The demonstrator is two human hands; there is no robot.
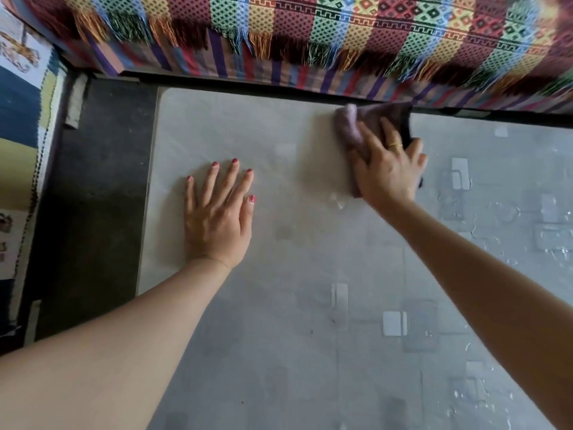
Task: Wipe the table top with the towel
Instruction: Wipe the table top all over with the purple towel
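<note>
Head view shows the right hand [387,169] pressing flat on the dark purple cloth towel [369,125], near the pale grey desk's [279,336] far edge. Left hand [217,218] lies open, empty.

dusky purple towel [369,125], pale grey table top [248,135], multicoloured diamond-patterned fringed blanket [341,26].

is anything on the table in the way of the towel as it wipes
Only the left hand, lying flat on the table top, left of the towel under the right hand. Elsewhere only wet patches show.
</note>
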